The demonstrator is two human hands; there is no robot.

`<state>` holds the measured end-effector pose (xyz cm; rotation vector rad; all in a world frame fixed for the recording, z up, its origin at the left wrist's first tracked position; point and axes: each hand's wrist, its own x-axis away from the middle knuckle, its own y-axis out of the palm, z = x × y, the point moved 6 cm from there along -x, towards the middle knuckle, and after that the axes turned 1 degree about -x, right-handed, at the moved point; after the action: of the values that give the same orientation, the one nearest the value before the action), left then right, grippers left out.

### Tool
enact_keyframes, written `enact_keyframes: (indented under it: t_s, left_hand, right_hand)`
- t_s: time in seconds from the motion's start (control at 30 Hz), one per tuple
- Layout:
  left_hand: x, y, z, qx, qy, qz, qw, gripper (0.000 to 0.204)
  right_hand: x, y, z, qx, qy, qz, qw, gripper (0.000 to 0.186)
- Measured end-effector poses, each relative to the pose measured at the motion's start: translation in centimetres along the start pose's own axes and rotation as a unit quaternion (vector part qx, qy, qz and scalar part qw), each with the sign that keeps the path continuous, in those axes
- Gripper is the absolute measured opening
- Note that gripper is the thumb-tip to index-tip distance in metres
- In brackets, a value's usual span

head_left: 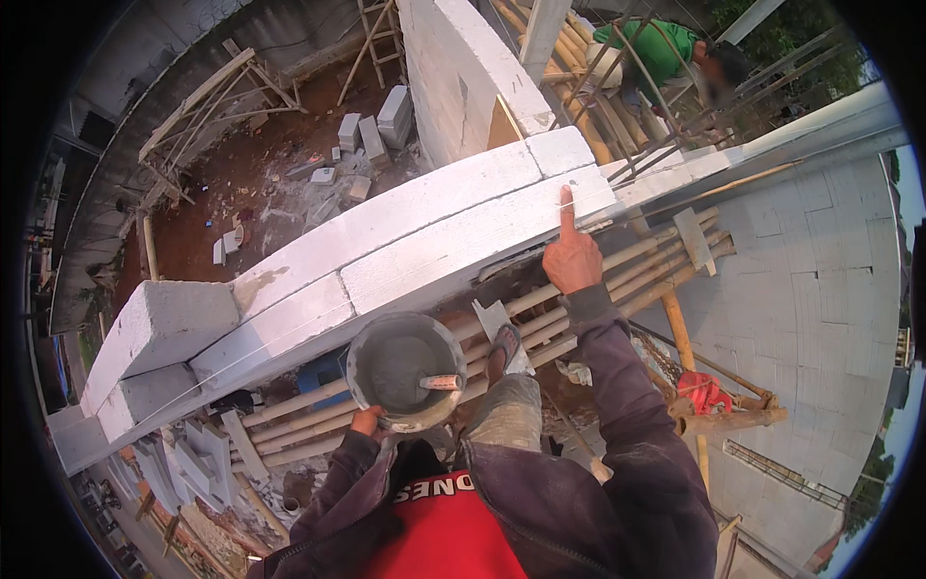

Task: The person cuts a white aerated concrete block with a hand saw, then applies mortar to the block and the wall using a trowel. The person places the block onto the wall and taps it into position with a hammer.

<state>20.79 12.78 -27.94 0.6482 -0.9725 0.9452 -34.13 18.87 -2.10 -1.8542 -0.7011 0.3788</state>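
Observation:
My left hand (367,421) grips the near left rim of a round bucket (437,417). Inside the bucket is grey wet mortar (397,362), with the handle of a tool (441,383) sticking out; the tool's head is hidden. My right hand (573,259) reaches up to the wall's right part. Its index finger is stretched out against a white block (463,232), beside a thin white string (280,338) running along the wall's edge. The other fingers are curled, with nothing visible in them.
Bamboo poles (550,323) form the scaffold under my sandalled foot (502,349). A raised block (174,328) stands on the wall at left. Beyond lie loose blocks (374,140) on dirt ground. A person in green (661,58) bends among poles and rods at the far right.

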Motion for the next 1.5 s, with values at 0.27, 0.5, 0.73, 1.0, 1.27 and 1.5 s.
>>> enact_keyframes:
  t_s: [0.27, 0.5, 0.73, 1.0, 1.27, 1.5]
  left_hand:
    - [4.5, -9.8, -2.4, 0.236, -0.062, 0.035, 0.969, 0.039]
    - [10.4, -18.0, -5.8, 0.458, 0.044, 0.183, 0.869, 0.039]
    - [21.4, -17.2, -5.9, 0.554, 0.114, 0.298, 0.769, 0.034]
    - [29.9, -15.6, -3.4, 0.57, 0.26, 0.361, 0.691, 0.045]
    - [31.8, -20.6, -0.4, 0.592, 0.342, 0.391, 0.617, 0.043]
    - [29.2, -29.7, -1.1, 0.545, 0.335, 0.455, 0.619, 0.034]
  right_hand:
    - [4.9, 2.7, -4.4, 0.117, 0.0, 0.033, 0.993, 0.087]
    - [17.8, 9.0, -24.5, -0.248, -0.242, -0.064, 0.936, 0.016]
    - [30.4, 16.7, -42.4, -0.256, -0.56, -0.29, 0.733, 0.031]
    - [39.9, 19.2, -52.1, 0.116, -0.796, -0.269, 0.53, 0.03]
    - [44.1, 21.1, -59.9, 0.168, -0.827, -0.271, 0.463, 0.022]
    - [46.5, 16.4, -69.9, 0.147, -0.86, -0.159, 0.462, 0.007]
